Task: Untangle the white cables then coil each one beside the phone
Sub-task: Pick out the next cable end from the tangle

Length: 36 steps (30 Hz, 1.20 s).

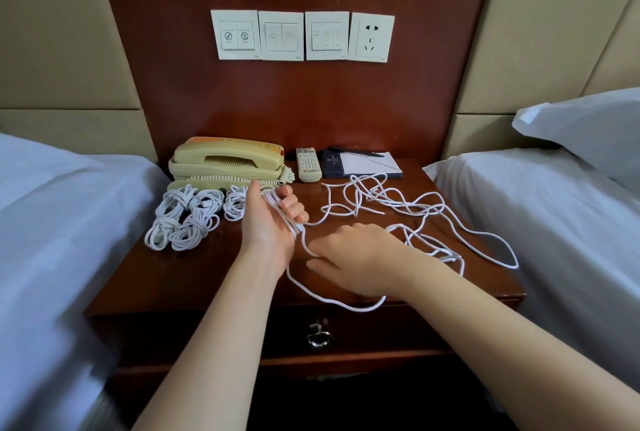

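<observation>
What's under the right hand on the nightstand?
The white cable passes under the right hand: a strand meets its fingertips, and a loop emerges past the front edge of the nightstand. The stretch beneath the palm is covered, so knots there cannot be seen.

Hidden or too small to tell — around your hands

Your right hand (360, 257) covers the white cable (360, 309) where it runs beneath the fingers, so you cannot tell whether it is pinched there. Your left hand (273, 219) hides the edge of the coiled bundles (187, 219) nearest it. The switch labels (236, 36) far above both hands are too small to read.
</observation>
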Available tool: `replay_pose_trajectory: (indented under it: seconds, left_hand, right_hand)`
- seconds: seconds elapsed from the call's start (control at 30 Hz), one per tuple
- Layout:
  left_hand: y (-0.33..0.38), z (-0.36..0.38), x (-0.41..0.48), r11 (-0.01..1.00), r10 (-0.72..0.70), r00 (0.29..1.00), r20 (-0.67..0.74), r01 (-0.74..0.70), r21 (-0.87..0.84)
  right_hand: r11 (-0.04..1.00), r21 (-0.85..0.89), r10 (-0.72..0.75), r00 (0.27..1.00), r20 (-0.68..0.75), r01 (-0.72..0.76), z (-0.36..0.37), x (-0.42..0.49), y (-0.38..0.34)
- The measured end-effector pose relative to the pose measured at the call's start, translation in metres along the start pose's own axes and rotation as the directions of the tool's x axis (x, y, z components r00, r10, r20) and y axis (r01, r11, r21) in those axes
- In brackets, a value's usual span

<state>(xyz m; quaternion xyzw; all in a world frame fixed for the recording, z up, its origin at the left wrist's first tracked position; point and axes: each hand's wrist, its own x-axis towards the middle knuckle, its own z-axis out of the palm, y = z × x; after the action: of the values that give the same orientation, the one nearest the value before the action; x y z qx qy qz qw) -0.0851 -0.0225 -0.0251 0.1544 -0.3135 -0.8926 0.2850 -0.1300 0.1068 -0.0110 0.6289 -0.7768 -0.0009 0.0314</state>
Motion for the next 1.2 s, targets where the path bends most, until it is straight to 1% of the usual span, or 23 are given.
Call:
replay_pose_trajectory:
  seconds: [0.07,0.17,0.2,0.27,0.3,0.33,0.4,0.47,0.53,0.7,0.83,0.97,1.03,1.13,1.2]
  left_hand:
    - [0.0,0.0,0.003,0.997,0.015,1.0,-0.027,-0.013,0.071]
    - [-0.005,0.003,0.004,0.972,0.069,0.997,-0.045,-0.057,0.228]
    - [-0.008,0.005,0.002,0.946,0.102,0.994,-0.043,-0.083,0.313]
    - [-0.014,0.004,0.006,0.859,0.154,0.988,-0.015,-0.126,0.496]
    - [-0.018,0.004,0.007,0.821,0.146,0.989,0.02,-0.132,0.556]
    - [-0.022,0.004,0.008,0.795,0.104,0.992,0.074,-0.127,0.594]
    - [-0.029,0.005,0.003,0.776,-0.04,0.982,0.184,-0.086,0.625]
    - [-0.031,0.009,-0.006,0.81,-0.164,0.958,0.234,-0.005,0.587]
    - [-0.031,0.015,-0.016,0.838,-0.257,0.922,0.29,0.063,0.542]
    - [-0.028,0.018,-0.021,0.856,-0.318,0.897,0.308,0.132,0.499]
    - [-0.028,0.018,-0.024,0.887,-0.335,0.873,0.356,0.165,0.432]
    - [-0.027,0.021,-0.029,0.912,-0.348,0.845,0.406,0.204,0.357]
    - [-0.026,0.022,-0.03,0.93,-0.328,0.847,0.419,0.21,0.302]
    - [-0.025,0.022,-0.029,0.955,-0.283,0.866,0.412,0.215,0.203]
    - [-0.024,0.022,-0.028,0.966,-0.254,0.886,0.387,0.21,0.153]
  right_hand:
    - [0.999,-0.021,-0.028,0.996,-0.083,0.027,-0.001,-0.001,-0.003]
    - [0.999,0.019,-0.042,0.965,-0.257,0.049,-0.006,0.001,-0.002]
    - [0.997,0.053,-0.034,0.954,-0.297,0.053,-0.007,0.002,0.002]
    - [0.983,0.173,-0.003,0.941,-0.338,0.065,-0.011,0.003,0.01]
    - [0.969,0.238,0.019,0.935,-0.355,0.071,-0.012,0.004,0.013]
    - [0.953,0.294,0.044,0.925,-0.377,0.074,-0.013,0.004,0.017]
    - [0.914,0.4,0.114,0.902,-0.417,0.069,-0.013,0.005,0.024]
    - [0.859,0.509,0.199,0.885,-0.422,0.05,-0.013,0.006,0.032]
    - [0.815,0.579,0.253,0.879,-0.405,0.032,-0.012,0.007,0.041]
    - [0.689,0.723,0.304,0.887,-0.347,0.047,-0.001,0.01,0.056]
    - [0.629,0.774,0.3,0.895,-0.33,0.075,0.005,0.012,0.059]
    - [0.612,0.788,0.367,0.86,-0.355,0.064,0.011,0.011,0.064]
    - [0.64,0.768,0.388,0.85,-0.356,0.03,0.017,0.012,0.065]
    - [0.701,0.708,0.405,0.863,-0.301,-0.082,0.023,0.016,0.062]
    - [0.714,0.678,0.432,0.873,-0.228,-0.176,0.024,0.017,0.057]
